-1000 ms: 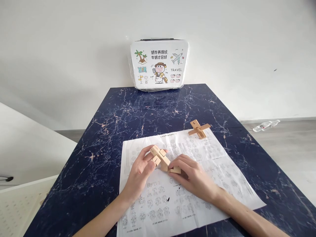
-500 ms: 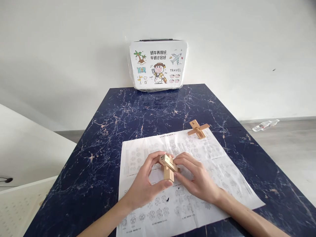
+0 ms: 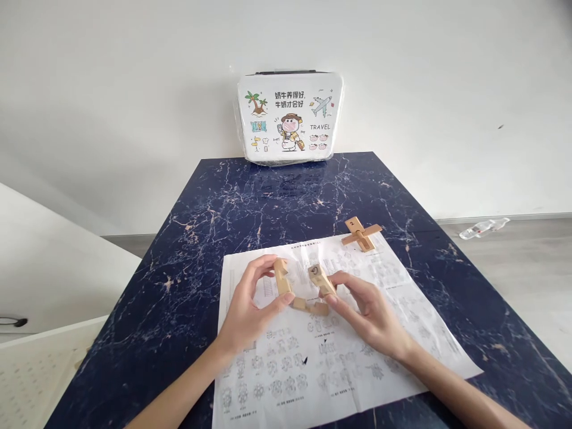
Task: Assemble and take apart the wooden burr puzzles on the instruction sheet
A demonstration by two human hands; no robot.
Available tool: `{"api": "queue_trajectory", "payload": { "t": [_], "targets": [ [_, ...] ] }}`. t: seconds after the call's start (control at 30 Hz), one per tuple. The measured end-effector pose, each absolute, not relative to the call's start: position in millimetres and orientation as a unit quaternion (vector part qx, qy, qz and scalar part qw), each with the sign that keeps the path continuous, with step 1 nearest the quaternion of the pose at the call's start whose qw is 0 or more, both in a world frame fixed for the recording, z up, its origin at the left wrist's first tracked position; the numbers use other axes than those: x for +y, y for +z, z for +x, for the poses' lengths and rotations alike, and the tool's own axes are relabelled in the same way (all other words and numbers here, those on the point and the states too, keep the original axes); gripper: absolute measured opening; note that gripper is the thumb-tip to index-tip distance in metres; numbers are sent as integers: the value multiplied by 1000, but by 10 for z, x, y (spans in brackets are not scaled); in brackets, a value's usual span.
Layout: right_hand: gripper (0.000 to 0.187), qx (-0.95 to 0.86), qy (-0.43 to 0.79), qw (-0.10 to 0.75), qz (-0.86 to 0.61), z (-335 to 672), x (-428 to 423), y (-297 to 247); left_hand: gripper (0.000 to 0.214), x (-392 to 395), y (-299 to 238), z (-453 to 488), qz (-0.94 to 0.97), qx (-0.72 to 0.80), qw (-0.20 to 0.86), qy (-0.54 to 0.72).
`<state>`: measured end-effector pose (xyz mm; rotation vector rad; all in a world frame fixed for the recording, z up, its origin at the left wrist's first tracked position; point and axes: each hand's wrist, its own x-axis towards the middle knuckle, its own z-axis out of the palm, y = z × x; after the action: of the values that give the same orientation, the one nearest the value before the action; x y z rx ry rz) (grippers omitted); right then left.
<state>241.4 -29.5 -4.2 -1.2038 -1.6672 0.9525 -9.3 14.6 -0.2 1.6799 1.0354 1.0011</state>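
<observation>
My left hand [image 3: 250,304] pinches a notched wooden puzzle piece [image 3: 281,276] between thumb and fingers, its cut-out facing right. In my right hand [image 3: 364,310] is another wooden puzzle piece [image 3: 322,280], tilted, with a dark mark on its top end. A third notched wooden piece [image 3: 309,307] is low between the two hands, over the printed sheet [image 3: 339,390]; whether it rests on the paper or touches a hand I cannot tell. Beyond my right hand, a cross of interlocked wooden pieces [image 3: 361,233], one marked 2, lies at the sheet's far right corner.
The blue marbled table [image 3: 214,208] carries the creased sheet of small diagrams. A white case with cartoon prints [image 3: 290,119] stands against the wall at the far edge. A clear plastic item [image 3: 484,227] is on the floor at right; a white perforated panel [image 3: 40,369] is at lower left.
The wooden pieces that were joined between my hands have come apart. My hands have separated, each with one piece, and a third piece now shows below. The cross has not been moved.
</observation>
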Motion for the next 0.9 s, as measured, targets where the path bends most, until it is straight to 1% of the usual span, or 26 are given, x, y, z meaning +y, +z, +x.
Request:
{"api": "queue_trajectory", "payload": {
  "t": [0.1,0.17,0.27,0.43,0.47,0.57,0.6,0.77,0.9],
  "targets": [
    [14,-680,282,407,-541,2390,-279,-133,57,142,-11,-83,701,453,388,390],
    [16,-698,250,388,-547,2372,-270,-189,60,110,-18,-66,730,452,357,366],
    [15,-712,231,372,-549,2363,-255,-235,64,66,-31,-49,776,424,318,342],
    [16,-715,233,362,-551,2378,-230,-245,73,32,-65,-55,839,357,270,308],
    [16,-717,232,361,-549,2379,-227,-245,68,24,-77,-58,852,343,268,292],
    [17,-727,225,363,-538,2372,-219,-244,38,-2,-119,-67,886,300,248,251],
    [16,-731,223,364,-532,2368,-218,-243,32,-9,-131,-69,897,288,234,240],
    [9,-747,223,365,-510,2352,-214,-226,35,-13,-138,-55,931,244,187,198],
    [6,-745,232,364,-509,2355,-216,-216,33,-4,-100,-40,935,230,170,208]
  ]
}}
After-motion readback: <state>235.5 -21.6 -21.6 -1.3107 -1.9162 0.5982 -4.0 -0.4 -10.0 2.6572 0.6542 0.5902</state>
